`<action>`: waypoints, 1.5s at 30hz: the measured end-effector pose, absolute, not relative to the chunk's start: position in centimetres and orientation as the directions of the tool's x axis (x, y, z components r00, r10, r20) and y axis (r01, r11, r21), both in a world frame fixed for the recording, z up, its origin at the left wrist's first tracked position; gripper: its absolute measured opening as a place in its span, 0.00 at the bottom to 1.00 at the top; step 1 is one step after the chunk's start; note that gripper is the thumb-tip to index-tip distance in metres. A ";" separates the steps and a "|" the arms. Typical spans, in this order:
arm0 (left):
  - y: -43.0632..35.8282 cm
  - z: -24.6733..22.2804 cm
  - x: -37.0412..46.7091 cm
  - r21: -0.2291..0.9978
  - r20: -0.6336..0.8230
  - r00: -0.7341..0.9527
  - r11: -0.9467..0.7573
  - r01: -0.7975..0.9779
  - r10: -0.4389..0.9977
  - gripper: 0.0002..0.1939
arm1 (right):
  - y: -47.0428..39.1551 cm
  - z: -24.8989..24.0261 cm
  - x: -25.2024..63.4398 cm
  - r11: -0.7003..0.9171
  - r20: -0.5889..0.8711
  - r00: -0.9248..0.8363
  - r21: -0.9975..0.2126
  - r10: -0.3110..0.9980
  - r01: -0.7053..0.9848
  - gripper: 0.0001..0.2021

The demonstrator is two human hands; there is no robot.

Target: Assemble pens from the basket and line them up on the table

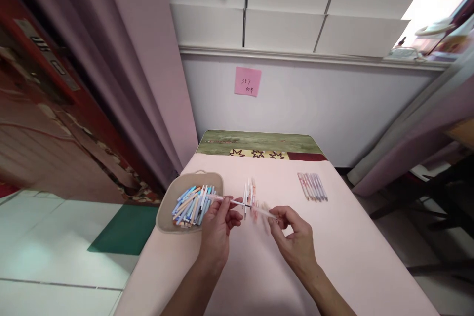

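Note:
Between the thumb and fingers of my left hand (219,224) is a slim pen (235,202), its tip pointing right. My right hand (292,229) pinches a pale, translucent piece like a pen cap (265,212), blurred by motion, close to the pen's tip. Just beyond my hands several white and pink pens (249,188) lie on the pink tabletop. A beige basket (165,207) stands left of my left hand, filled with blue, white and orange pens (190,205). To the right, several pens (313,187) lie side by side in a neat row.
The pink table cover (344,252) ends before a green patterned strip (259,143) at the far edge. Behind it, a pink note (248,81) sticks to the white wall. A purple curtain (148,59) hangs at the left, and dark furniture stands at the right.

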State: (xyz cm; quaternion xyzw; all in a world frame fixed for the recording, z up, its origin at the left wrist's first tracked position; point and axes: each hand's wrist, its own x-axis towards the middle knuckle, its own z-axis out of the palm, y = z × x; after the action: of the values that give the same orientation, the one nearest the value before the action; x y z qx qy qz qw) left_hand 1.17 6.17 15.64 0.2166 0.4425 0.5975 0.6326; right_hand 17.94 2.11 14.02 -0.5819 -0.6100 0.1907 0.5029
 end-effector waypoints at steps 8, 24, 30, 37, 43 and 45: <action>5.7 15.7 1.8 0.811 -0.300 -0.083 0.208 -0.547 0.950 0.16 | 2.0 13.9 17.5 0.244 0.383 0.173 -0.815 0.907 0.525 0.05; 5.5 15.9 1.8 0.827 -0.277 -0.094 0.188 -0.530 0.956 0.16 | 2.0 14.1 17.2 0.297 0.431 0.165 -0.807 0.887 0.510 0.06; 5.5 15.7 1.9 0.837 -0.272 -0.092 0.188 -0.513 0.958 0.15 | 1.9 14.0 17.3 0.283 0.423 0.176 -0.810 0.889 0.514 0.06; 5.2 15.7 2.6 0.826 -0.289 -0.056 0.219 -0.519 0.956 0.17 | 2.1 13.8 17.2 0.300 0.433 0.168 -0.810 0.886 0.505 0.06; 4.8 15.6 3.3 0.800 -0.324 -0.003 0.272 -0.535 0.946 0.16 | 2.2 14.1 17.2 0.300 0.434 0.176 -0.813 0.884 0.499 0.05; 4.8 15.6 3.4 0.792 -0.338 0.003 0.286 -0.539 0.941 0.17 | 2.2 14.3 17.3 0.302 0.436 0.179 -0.815 0.882 0.495 0.05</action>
State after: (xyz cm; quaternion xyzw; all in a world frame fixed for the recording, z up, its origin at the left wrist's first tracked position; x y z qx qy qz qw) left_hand 3.43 4.77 15.56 0.2284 0.4403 0.5520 0.6703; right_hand 17.29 2.22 14.31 -0.5611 -0.6134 0.1845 0.5243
